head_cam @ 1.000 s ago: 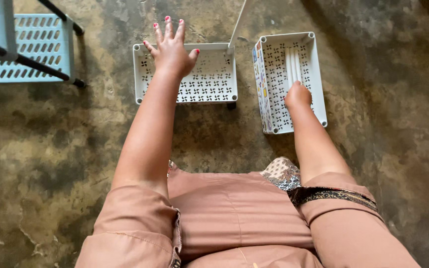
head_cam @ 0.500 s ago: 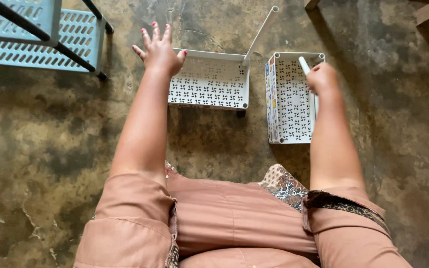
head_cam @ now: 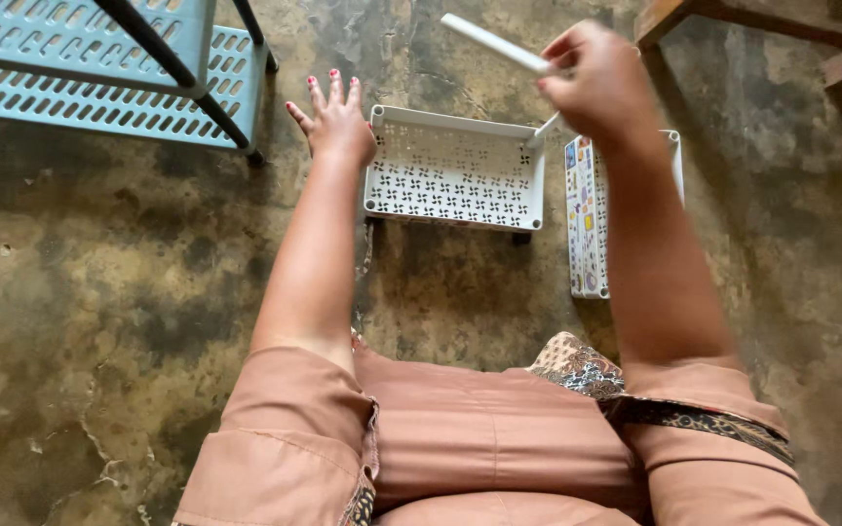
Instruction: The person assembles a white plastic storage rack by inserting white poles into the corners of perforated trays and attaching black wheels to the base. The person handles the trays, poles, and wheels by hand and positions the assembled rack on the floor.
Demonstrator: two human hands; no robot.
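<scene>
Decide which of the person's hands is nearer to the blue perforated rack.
Left. The left hand rests spread at the white tray's left edge, just right of the blue rack. The right hand, holding a white rod, is raised beyond the tray.

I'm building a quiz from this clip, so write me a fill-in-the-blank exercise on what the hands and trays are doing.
1. The right hand is raised and grips a white ____.
2. The left hand rests with spread fingers at the left end of the white tray, which lies on the ____.
3. The shelf rack at the top left is light ____.
4. The second tray lies partly hidden behind the ____ forearm.

Missing words: rod; floor; blue; right
</scene>
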